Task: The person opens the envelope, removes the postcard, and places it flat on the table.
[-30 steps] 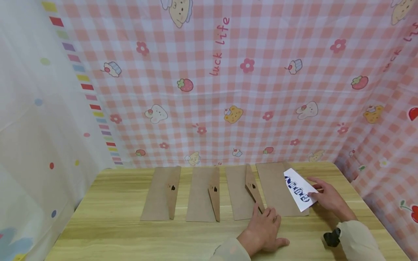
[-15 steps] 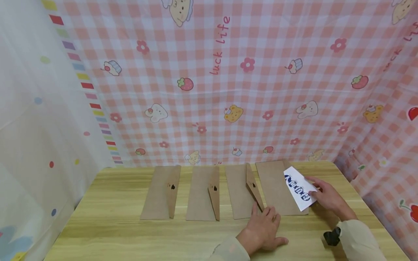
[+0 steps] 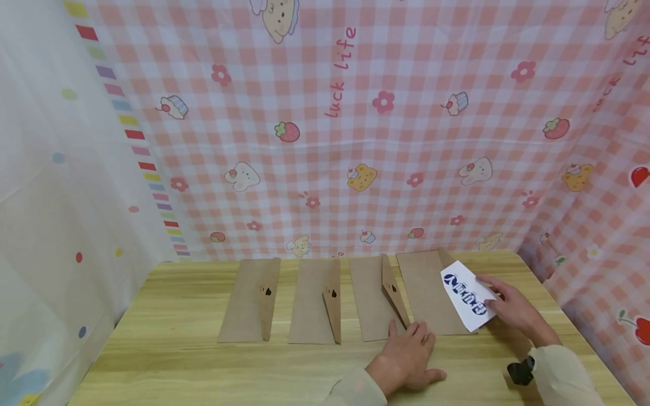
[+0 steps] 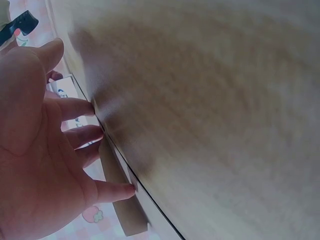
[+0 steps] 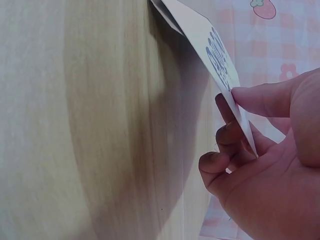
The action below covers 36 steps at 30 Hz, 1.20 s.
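Note:
My right hand [image 3: 518, 313] pinches a white card [image 3: 464, 296] with dark blue lettering between thumb and fingers. In the right wrist view the thumb lies on the lettered face of the card [image 5: 212, 57] and fingers are behind it. The card slants over the right side of the rightmost brown envelope [image 3: 424, 293]; whether its far edge is inside the envelope I cannot tell. My left hand [image 3: 408, 355] rests palm down with fingers spread, fingertips at the near corner of the neighbouring brown envelope [image 3: 368, 299], whose flap stands partly raised.
Two more brown envelopes, one in the middle [image 3: 310, 299] and one at the left [image 3: 244, 299], lie on the wooden table [image 3: 203, 372] with flaps at their right sides. A pink checked cloth [image 3: 315, 169] hangs behind the table.
My right hand and the card have shifted slightly right and nearer to me over the last half second. The left hand has stayed nearly still.

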{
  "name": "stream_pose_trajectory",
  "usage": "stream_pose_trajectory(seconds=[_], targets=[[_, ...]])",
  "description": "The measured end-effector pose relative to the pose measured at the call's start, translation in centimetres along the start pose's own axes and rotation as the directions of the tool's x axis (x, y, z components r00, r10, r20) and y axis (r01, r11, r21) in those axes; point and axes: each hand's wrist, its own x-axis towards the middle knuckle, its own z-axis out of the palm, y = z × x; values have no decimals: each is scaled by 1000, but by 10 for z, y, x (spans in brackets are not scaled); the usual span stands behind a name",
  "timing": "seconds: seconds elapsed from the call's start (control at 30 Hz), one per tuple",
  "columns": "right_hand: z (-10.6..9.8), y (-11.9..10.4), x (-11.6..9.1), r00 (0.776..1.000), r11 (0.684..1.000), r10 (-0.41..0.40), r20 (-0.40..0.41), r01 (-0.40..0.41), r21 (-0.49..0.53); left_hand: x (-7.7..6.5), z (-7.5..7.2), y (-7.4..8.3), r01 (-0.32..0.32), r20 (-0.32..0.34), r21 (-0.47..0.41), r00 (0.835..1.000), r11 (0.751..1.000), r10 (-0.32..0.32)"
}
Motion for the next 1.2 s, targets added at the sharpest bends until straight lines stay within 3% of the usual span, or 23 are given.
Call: stream_pose_trajectory(seconds=[0.57, 1.03, 1.2], targets=[[2, 1, 3, 995, 999, -48, -88, 46, -29, 0, 1, 0, 1, -8, -26, 1000, 1000, -1], [-9, 2, -3, 996, 997, -64, -54, 62, -35, -2, 0, -2, 3, 0, -43, 1000, 999, -3], [-10, 0, -5, 997, 998, -61, -41, 62, 6, -1, -1, -3, 0, 20, -58, 1000, 998, 2]])
